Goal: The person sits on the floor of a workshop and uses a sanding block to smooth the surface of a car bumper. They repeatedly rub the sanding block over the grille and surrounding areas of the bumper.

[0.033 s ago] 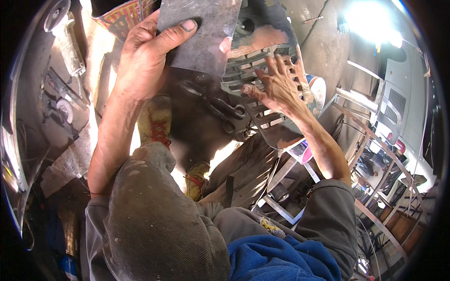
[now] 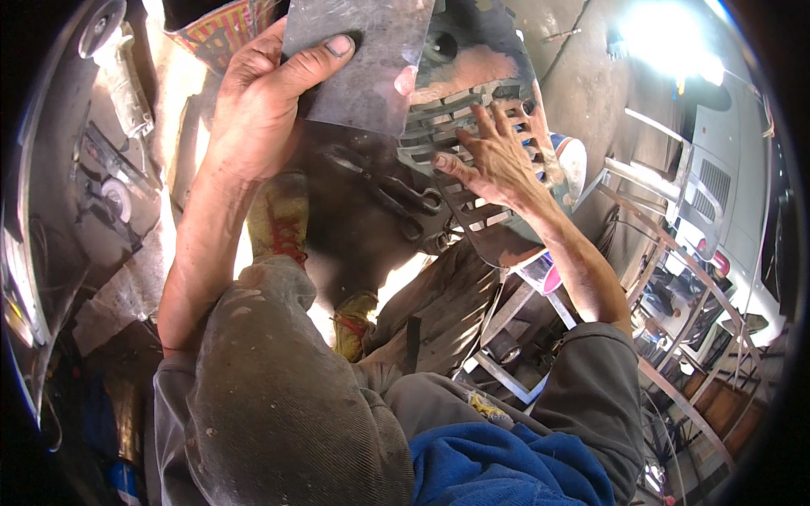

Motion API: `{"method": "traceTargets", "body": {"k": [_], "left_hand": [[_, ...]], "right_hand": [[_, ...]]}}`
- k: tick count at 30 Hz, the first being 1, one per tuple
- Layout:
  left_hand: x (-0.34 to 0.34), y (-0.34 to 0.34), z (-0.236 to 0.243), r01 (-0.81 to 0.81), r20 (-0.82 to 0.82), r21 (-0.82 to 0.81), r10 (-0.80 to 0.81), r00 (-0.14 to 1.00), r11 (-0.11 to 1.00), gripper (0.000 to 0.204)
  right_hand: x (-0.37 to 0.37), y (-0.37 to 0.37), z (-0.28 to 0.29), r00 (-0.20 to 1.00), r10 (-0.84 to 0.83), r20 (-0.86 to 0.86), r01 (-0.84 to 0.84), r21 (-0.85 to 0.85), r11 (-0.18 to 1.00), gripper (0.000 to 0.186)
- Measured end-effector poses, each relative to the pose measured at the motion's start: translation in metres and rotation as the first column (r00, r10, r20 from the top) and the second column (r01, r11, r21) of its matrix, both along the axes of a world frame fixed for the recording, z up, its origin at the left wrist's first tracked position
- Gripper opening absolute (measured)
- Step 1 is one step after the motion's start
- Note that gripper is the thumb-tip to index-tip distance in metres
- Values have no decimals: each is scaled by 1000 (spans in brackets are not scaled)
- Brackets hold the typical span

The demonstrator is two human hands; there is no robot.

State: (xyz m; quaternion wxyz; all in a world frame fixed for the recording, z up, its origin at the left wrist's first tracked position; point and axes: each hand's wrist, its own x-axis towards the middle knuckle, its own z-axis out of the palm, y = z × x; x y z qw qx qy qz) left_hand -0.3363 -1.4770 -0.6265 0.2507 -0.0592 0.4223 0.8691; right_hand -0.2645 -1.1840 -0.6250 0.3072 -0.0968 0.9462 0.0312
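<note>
My left hand (image 2: 261, 110) grips a flat grey sheet (image 2: 359, 59), with the thumb pressed on its upper face. A pinkish lump of paste (image 2: 406, 80) sits at the sheet's right edge. Right of the sheet stands a dark slatted panel (image 2: 472, 211), like a vehicle grille, with pinkish patches on it. Over the slats my right hand (image 2: 498, 164) is open, fingers spread, holding nothing; it appears to touch the panel. The sheet hides part of the panel's upper left and most of my left fingers.
Dark-handled scissors (image 2: 384, 181) lie on the floor between my shoes and the panel. An angle grinder (image 2: 126, 80) lies at the far left, near a patterned container (image 2: 224, 34). A metal frame (image 2: 666, 228) stands at the right, under a bright lamp (image 2: 671, 42).
My right hand has shifted very slightly to the left over the slats. The left hand and the grey sheet have stayed in place.
</note>
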Motion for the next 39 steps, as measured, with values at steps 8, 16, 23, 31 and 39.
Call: {"method": "traceTargets", "body": {"k": [8, 16, 23, 31, 39], "left_hand": [[1, 2, 0, -45, -29, -4, 45, 999, 999, 36], [-1, 1, 1, -48, -19, 4, 48, 999, 999, 38], [-1, -1, 4, -21, 8, 15, 21, 1000, 1000, 38], [0, -5, 3, -22, -36, -5, 22, 999, 1000, 39], [-6, -8, 7, -84, -86, 93, 92, 992, 992, 40]], "right_hand": [[-7, -3, -10, 998, -61, 28, 59, 48, 997, 93], [-7, -9, -12, 1000, -13, -7, 12, -35, 999, 84], [-13, -18, 12, 996, -18, -93, 17, -7, 1000, 67], [15, 20, 120, 887, -374, -269, 225, -457, 861, 21], [238, 130, 62, 66, -978, -197, 892, -428, 147, 53]]}}
